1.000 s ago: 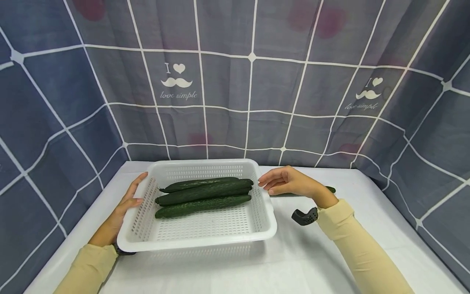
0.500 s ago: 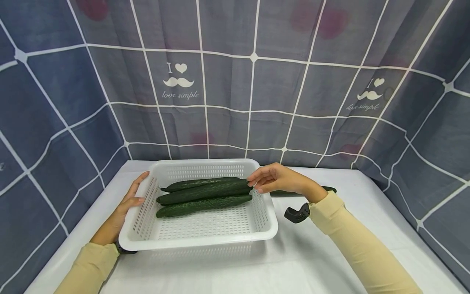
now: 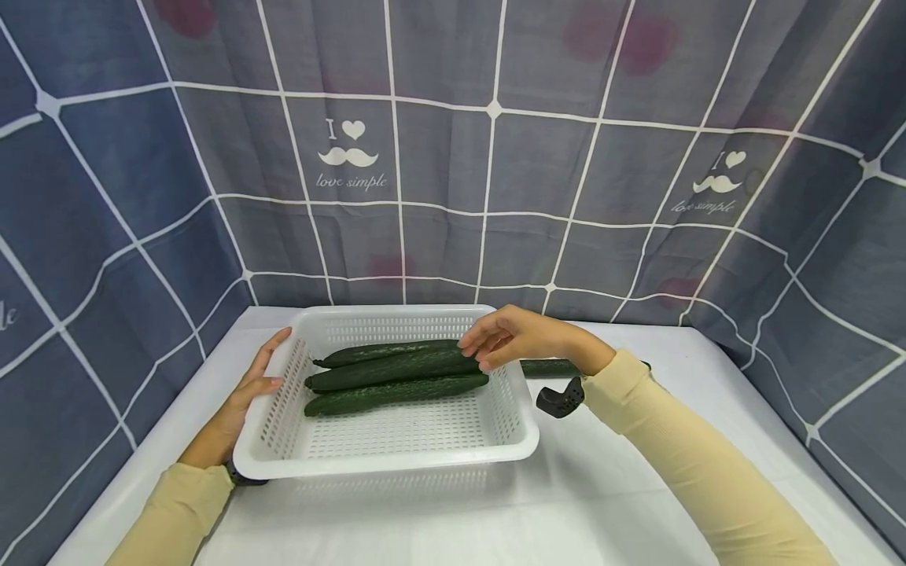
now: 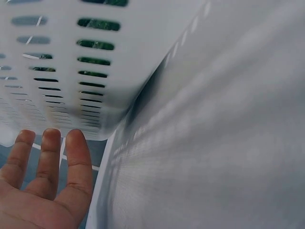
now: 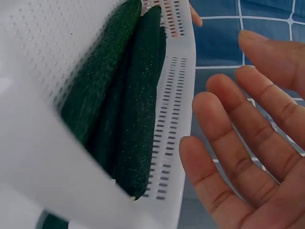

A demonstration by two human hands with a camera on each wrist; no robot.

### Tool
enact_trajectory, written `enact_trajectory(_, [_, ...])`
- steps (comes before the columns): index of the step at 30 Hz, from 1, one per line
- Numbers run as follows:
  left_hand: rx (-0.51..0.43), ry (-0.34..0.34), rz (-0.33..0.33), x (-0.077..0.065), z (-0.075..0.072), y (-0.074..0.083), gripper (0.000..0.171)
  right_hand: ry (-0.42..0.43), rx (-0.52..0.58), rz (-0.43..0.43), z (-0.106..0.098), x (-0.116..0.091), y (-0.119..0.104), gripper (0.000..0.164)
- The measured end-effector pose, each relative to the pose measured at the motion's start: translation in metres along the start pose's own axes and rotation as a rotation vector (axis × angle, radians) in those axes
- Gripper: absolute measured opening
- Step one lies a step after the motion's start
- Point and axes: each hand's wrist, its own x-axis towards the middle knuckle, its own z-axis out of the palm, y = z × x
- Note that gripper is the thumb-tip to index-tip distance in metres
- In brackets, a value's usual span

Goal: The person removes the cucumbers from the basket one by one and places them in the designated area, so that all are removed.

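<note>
A white perforated plastic basket (image 3: 385, 465) stands on the table with several dark green cucumbers (image 3: 396, 395) lying side by side in it. Along its left wall is my left hand (image 3: 233, 413), thumb and fingertips at the rim. The left wrist view shows three straight fingers of that hand beside the slotted wall. Over the basket's right rim reaches my right hand (image 3: 527, 338), fingers loosely bent, with nothing in them, above the cucumbers' right ends. Another cucumber (image 3: 548, 369) lies on the table right of the basket, partly hidden behind the right hand and wrist.
The table (image 3: 609, 487) has a white cover. A grey-blue curtain (image 3: 439, 165) with white grid lines hangs behind it and on both sides. Black wrist-camera mounts show at both wrists, the right one (image 3: 561, 398) hanging over the table.
My right hand has moved left from the basket's right rim to above the cucumbers' right ends. My left hand stays at the left side. The cucumbers lie as before.
</note>
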Motion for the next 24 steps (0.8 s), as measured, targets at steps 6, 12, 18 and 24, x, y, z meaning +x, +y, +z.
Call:
enact_trajectory(6, [0.0, 0.009, -0.005, 0.0, -0.001, 0.001, 0.08, -0.016, -0.014, 0.035, -0.001, 0.017, -0.007, 0.041])
enact_trajectory(12, [0.004, 0.029, -0.008, 0.0, 0.0, 0.001, 0.08, -0.007, 0.0, 0.058, 0.003, 0.034, -0.005, 0.039])
enact_trajectory(18, [0.001, 0.012, 0.021, 0.0, 0.002, 0.001, 0.08, 0.031, 0.04, 0.04, 0.008, 0.046, 0.006, 0.037])
enact_trajectory(24, [0.018, 0.022, 0.002, 0.001, 0.004, 0.003, 0.082, 0.097, 0.042, 0.033, 0.013, 0.058, 0.016, 0.035])
